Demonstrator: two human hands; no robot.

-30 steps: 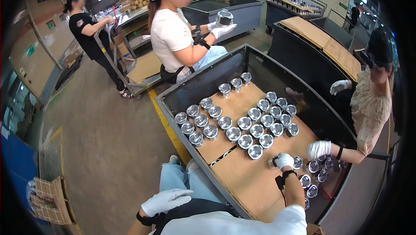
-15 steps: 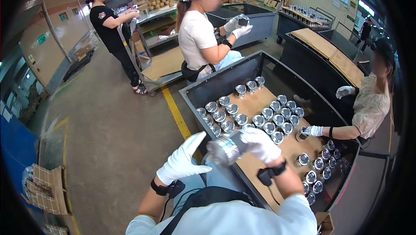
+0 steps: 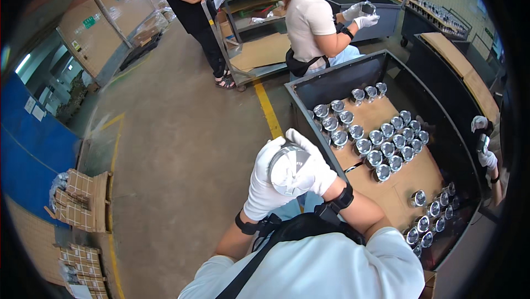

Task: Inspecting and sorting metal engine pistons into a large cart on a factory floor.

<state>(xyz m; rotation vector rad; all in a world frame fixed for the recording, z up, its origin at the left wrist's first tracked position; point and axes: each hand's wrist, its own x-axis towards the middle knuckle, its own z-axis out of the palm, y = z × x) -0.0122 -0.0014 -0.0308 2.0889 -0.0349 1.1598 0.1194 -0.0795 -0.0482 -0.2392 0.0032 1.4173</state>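
A silver metal piston (image 3: 291, 171) is held close in front of my body, its round, shiny top facing up toward me. My gloved left hand (image 3: 261, 182) wraps round its left side. From the right, my gloved right hand (image 3: 313, 162) closes on its far and right side. Both gloves are white, and they hide most of the piston's wall. To the right, a black metal bin (image 3: 312, 96) has a cardboard sheet (image 3: 361, 191) on its bottom, with several more pistons (image 3: 381, 173) standing in groups on it.
A co-worker in a white top (image 3: 312, 17) sits beyond the bin, holding a part. Another co-worker's gloved hand (image 3: 488, 159) holds a part at the bin's right. A person in black (image 3: 187, 1) stands by a shelf cart (image 3: 248, 70). Bundled cartons (image 3: 77, 205) lie at left.
My right hand has brought the piston left, away from the bin, and my left hand has closed round it. The view has turned left. The right-hand co-worker has lifted a part from the bin.
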